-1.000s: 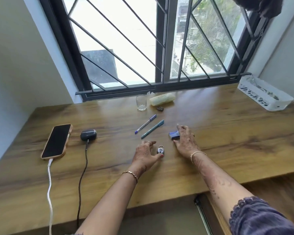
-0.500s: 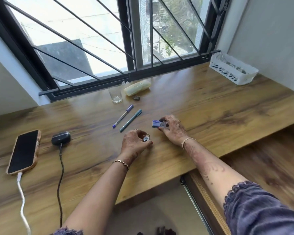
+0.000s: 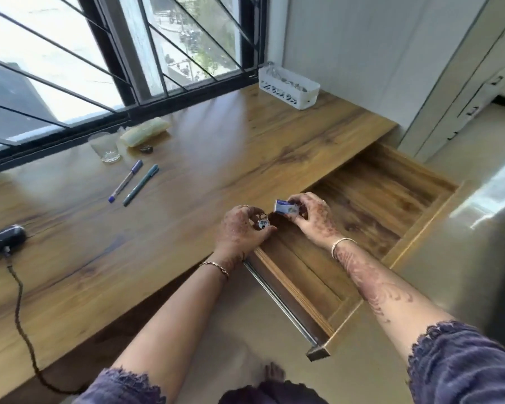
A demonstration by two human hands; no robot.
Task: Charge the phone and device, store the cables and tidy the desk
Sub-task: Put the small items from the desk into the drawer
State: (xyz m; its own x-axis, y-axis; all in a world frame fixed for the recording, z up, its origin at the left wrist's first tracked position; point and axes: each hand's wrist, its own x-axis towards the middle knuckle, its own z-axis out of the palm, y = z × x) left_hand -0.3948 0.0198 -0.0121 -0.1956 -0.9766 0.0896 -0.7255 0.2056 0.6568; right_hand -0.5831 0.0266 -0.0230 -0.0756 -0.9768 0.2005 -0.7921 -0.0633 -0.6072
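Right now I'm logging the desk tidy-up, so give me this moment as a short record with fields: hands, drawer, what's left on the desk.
left hand: left hand grips a small padlock at the desk edge
right hand: right hand holds a small blue box over the drawer
drawer: drawer pulled open, nothing visible inside
desk: desk carries two pens, a glass, a yellowish pouch, a white basket
charging: dark device with black cable plugged in
phone: out of view
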